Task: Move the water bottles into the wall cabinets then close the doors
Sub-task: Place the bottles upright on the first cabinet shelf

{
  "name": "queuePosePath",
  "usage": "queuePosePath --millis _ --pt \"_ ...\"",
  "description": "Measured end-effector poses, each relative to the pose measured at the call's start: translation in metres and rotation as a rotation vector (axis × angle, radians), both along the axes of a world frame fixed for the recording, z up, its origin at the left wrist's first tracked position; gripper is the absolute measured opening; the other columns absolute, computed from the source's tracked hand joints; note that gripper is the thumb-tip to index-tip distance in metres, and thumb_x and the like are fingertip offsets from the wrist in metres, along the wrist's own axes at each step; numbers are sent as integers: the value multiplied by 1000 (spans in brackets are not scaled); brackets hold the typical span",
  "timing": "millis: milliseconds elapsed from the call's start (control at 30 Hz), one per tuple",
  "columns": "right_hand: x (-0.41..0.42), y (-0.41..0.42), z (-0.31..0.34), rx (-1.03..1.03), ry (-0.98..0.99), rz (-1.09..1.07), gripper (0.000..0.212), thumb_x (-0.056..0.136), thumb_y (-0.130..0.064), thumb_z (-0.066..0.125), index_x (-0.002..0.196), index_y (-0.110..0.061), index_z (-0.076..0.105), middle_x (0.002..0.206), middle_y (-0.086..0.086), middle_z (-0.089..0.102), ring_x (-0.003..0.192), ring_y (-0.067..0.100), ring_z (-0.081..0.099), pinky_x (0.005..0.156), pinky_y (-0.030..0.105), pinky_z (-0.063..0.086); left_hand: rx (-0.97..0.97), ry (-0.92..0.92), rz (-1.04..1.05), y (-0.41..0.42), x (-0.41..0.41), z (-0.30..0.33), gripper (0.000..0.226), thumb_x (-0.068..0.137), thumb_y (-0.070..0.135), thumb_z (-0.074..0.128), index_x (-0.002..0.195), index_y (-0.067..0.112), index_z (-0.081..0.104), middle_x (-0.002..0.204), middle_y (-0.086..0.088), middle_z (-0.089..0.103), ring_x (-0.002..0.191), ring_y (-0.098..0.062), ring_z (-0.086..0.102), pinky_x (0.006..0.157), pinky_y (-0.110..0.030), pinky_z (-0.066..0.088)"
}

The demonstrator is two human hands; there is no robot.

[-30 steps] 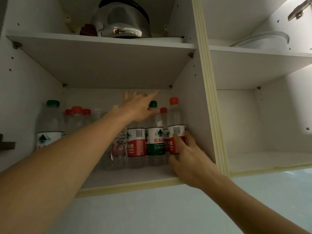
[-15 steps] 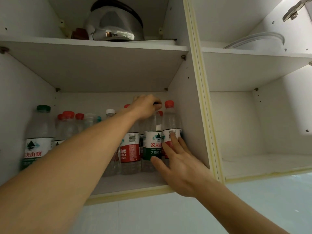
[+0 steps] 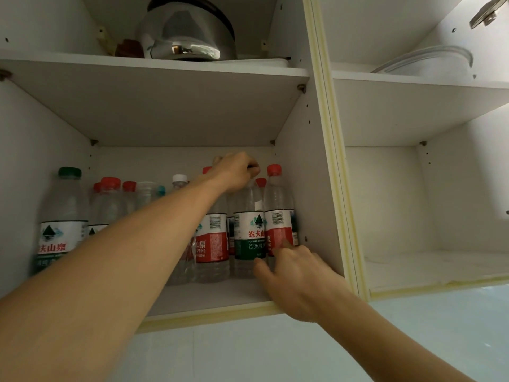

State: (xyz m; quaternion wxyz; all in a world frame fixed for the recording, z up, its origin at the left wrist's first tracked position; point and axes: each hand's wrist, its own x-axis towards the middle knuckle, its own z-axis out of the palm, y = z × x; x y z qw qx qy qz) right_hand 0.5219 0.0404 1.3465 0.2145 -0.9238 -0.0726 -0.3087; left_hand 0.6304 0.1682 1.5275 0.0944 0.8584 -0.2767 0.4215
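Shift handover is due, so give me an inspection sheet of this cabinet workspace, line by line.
Surface: white lower shelf of the left wall cabinet, bare along its front edge.
Job's things: clear plastic water bottles stand upright in a crowded row: large green-capped bottle far left, red-capped red-label bottle far right, green-label bottle beside it.
Clutter: shiny steel kettle on the upper shelf; white round lidded container in the right cabinet.
Grippers: left hand curled over the green-label bottle's top; right hand touches the red-label bottle low, fingers extended.
Cables: nothing seen.
Surroundings: right cabinet's lower shelf holds no bottles; door hinge top right; doors not in view.
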Motion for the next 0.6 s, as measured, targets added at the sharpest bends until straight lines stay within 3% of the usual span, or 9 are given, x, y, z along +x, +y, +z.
queuePosePath --millis 133,400,600 --pt "3 0 2 -10 58 21 47 90 -67 35 104 -30 59 92 -5 64 81 15 66 76 43 61 -21 -50 -15 1 5 -4 32 106 34 48 129 21 65 128 -4 68 120 -24 60 113 -46 33" --pt "2 -1 0 -7 17 7 46 89 -66 32 103 -31 59 94 -8 63 82 13 63 77 42 60 50 -144 107 3 13 -4 37 106 42 44 126 20 66 116 -7 71 118 -27 59 110 -44 29" --pt "-1 -1 0 -44 -49 -14 47 89 -61 34 121 -35 56 117 -10 57 101 15 56 89 45 55 4 -74 55 19 -18 4 68 92 63 57 147 25 50 145 -9 56 136 -31 47 115 -52 35"
